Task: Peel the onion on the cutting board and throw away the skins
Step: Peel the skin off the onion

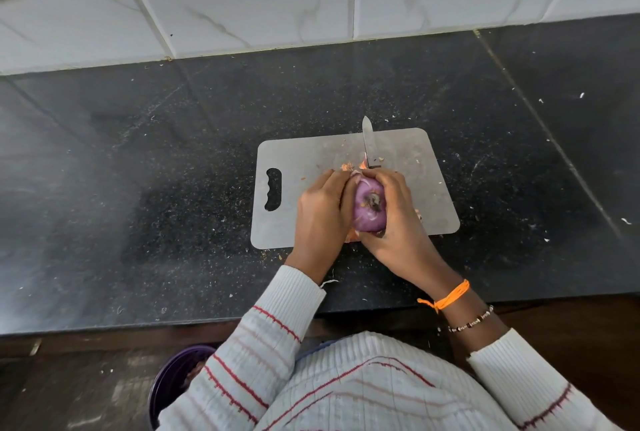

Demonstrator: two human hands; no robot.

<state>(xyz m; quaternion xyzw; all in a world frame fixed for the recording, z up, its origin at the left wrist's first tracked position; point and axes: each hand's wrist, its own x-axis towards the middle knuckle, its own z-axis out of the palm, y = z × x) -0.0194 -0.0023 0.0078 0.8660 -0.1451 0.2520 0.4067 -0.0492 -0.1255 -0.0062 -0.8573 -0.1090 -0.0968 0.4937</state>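
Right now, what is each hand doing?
Left hand: fingers curled on the onion, at its skin side.
Right hand: grips the onion, with a knife sticking out past its fingers.

A white ribbed knit sweater with thin red stripes [363, 392] covers both arms; the right wrist wears an orange thread band [446, 297] and a beaded bracelet [472, 319].
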